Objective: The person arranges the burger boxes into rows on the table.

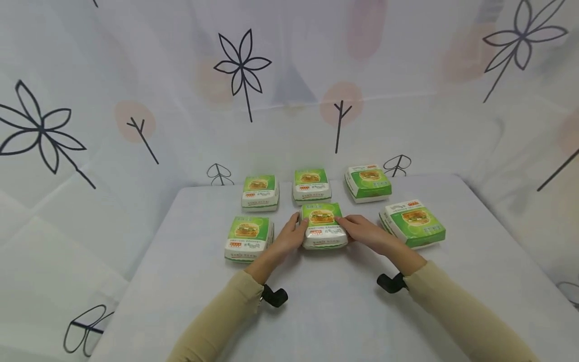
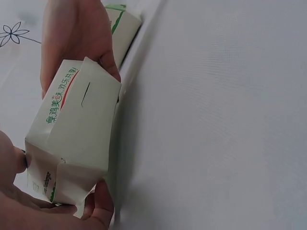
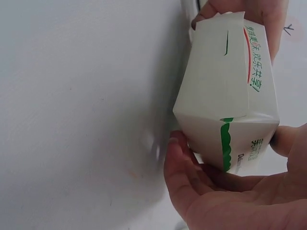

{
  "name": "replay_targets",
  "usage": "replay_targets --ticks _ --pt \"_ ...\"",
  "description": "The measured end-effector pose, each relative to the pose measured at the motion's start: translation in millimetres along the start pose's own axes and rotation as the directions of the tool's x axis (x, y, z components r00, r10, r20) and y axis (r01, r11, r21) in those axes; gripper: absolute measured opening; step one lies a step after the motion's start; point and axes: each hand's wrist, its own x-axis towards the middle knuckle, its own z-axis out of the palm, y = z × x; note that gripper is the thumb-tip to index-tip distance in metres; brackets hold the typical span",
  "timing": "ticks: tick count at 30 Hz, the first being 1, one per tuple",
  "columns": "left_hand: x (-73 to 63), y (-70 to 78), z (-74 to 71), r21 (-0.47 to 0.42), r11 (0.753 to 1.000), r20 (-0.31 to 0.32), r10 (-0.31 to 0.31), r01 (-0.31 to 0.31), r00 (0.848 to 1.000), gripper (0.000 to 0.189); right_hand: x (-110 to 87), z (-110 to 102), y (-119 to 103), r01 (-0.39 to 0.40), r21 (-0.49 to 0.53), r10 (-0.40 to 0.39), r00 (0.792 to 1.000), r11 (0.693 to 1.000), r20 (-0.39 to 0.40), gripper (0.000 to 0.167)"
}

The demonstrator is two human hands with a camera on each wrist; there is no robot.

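Both hands grip one green and white burger box (image 1: 323, 229) in the middle of the group, one from each side. In the head view my left hand (image 1: 290, 235) is at its left side, the thumb on the top edge. My right hand (image 1: 364, 232) holds the right side in the same manner. Seen from the left wrist, fingers curl beneath the white burger box (image 2: 84, 120). From the right wrist, curled fingers (image 3: 180, 165) lie under the lower edge of the burger box (image 3: 216, 81). Whether the box touches the table is hard to tell.
Three more burger boxes stand along the back: left (image 1: 260, 192), middle (image 1: 311, 186) and right (image 1: 368, 182). Another burger box (image 1: 248, 239) lies left of my left hand, and one (image 1: 413, 222) lies right of my right hand. A patterned cloth (image 1: 289, 141) hangs behind the white table (image 1: 334, 311).
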Motion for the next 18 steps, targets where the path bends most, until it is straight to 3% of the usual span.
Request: replay_targets --ticks 7,18 --pt "-1.6 -3.6 2.0 -0.043 0.998 -0.053 -0.045 0.043 0.998 0.069 3.3 4.5 0.4 -0.019 0.016 0.019 1.000 1.000 0.012 0.066" --pt "-8.1 -6.2 2.4 -0.066 0.996 -0.104 -0.061 0.055 0.993 0.066 3.7 9.7 -3.5 -0.002 -0.014 0.002 0.999 1.000 0.045 0.066"
